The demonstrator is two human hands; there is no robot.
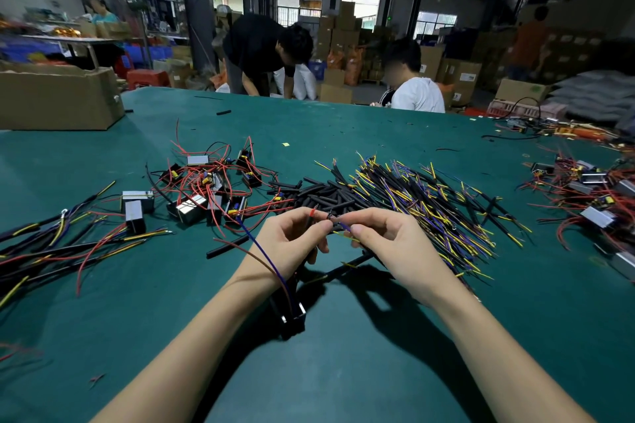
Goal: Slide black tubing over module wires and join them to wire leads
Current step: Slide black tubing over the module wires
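Currently logged: your left hand [292, 237] and right hand [388, 240] were raised together over the green table [378, 336], fingertips nearly meeting. Your left thumb and forefinger pinched a red module wire [312, 213] by its end; your right thumb and forefinger pinched a purple wire lead [344, 227], with a yellow strand just below it. The two wire ends met in the small gap between your hands; whether they were twisted together could not be told. A blue wire [264, 252] and a dark red one crossed your left wrist and ran down to the black module [292, 314], which sat on the table between your forearms. One length of black tubing [225, 246] lay on the table just left of your left hand. Loose black tubing pieces [319, 197] were heaped directly beyond your hands, touching the pile of wire leads [429, 206] to their right. More modules with red wires [206, 185] lay left of that heap. A cardboard box [58, 96] stood at the far left edge.
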